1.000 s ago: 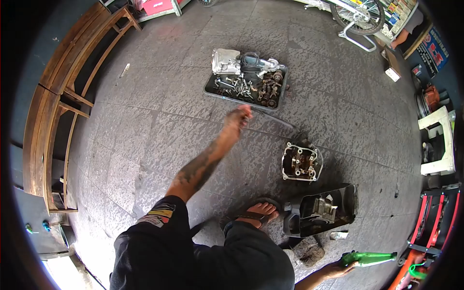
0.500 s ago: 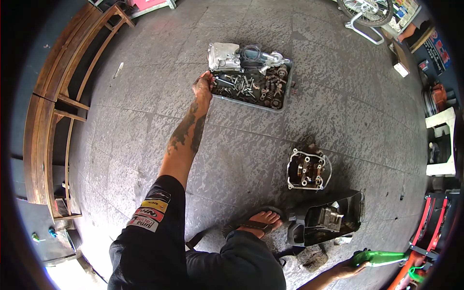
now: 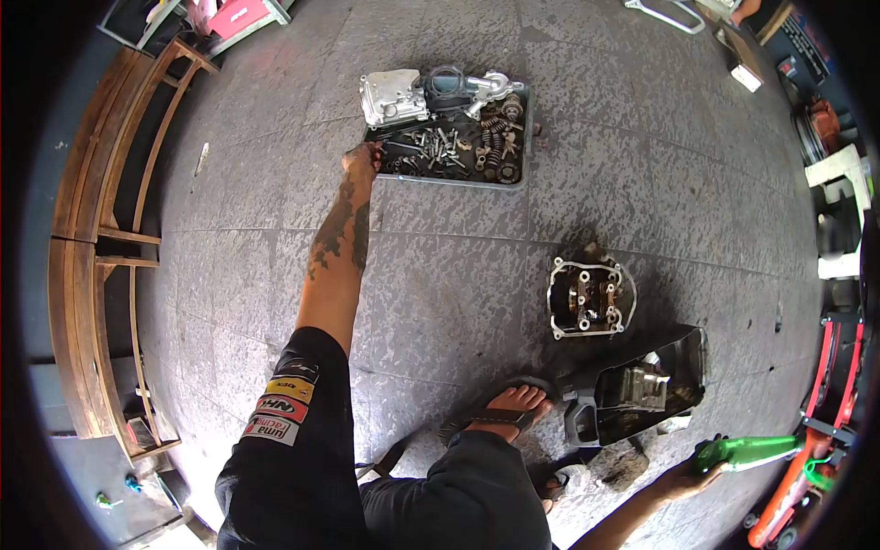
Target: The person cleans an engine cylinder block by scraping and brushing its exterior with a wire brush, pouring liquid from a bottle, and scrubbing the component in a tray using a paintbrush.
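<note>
My left hand [image 3: 361, 159] is closed at the left edge of a dark tray [image 3: 440, 181], its fingers wrapped over the rim. In the tray lie bolts [image 3: 440, 147], springs [image 3: 495, 142] and a silver cover [image 3: 392, 97]. Low at the right, my right hand [image 3: 692, 477] is closed round the end of a green glass bottle [image 3: 756, 449], which lies nearly level. Between the hands, a cylinder head [image 3: 591, 298] with a pale rim rests on the floor. Close to my foot stands a black bin [image 3: 605, 417] holding a metal block [image 3: 642, 389].
A wooden bench [image 3: 87, 321] runs along the left side. At the right are a white stool [image 3: 843, 170] and a red jack [image 3: 784, 500]. A stone-like lump [image 3: 619, 466] lies below the black bin. A cardboard box [image 3: 742, 64] is at the upper right.
My left hand has moved from the tray's front side to its left edge and closed there. The tray appears higher and farther left in view. My right hand still holds the bottle.
</note>
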The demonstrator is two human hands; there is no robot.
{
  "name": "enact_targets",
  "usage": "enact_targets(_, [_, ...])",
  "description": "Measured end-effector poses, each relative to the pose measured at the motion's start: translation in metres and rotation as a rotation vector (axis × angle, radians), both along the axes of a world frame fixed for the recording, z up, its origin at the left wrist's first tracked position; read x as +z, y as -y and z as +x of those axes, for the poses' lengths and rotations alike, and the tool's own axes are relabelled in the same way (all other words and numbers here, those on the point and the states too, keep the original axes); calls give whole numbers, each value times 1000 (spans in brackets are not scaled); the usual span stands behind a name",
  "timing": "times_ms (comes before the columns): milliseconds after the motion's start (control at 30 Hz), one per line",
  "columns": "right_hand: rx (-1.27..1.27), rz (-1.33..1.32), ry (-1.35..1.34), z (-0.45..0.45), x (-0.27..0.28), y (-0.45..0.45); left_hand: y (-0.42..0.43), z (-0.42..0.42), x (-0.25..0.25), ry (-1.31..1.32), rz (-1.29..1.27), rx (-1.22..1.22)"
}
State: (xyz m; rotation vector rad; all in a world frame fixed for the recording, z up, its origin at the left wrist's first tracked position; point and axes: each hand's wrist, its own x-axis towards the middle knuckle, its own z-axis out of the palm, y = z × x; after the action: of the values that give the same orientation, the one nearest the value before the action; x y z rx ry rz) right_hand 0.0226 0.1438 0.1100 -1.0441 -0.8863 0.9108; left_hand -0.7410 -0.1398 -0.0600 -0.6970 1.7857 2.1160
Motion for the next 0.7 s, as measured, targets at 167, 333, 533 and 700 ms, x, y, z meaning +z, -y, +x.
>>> enact_targets(167, [-50, 48, 401, -25, 15, 18, -1, 14, 18, 21, -76, -67])
enact_targets(333, [71, 102, -26, 19, -17, 4, -1, 83, 44, -503, -166, -101])
enact_targets(533, [-133, 52, 63, -19, 4, 22, -16, 235, 90, -686, -289, -557])
enact_targets(700, [-174, -26, 145, -8, -12, 27, -42, 358, 106, -679, -180, -901])
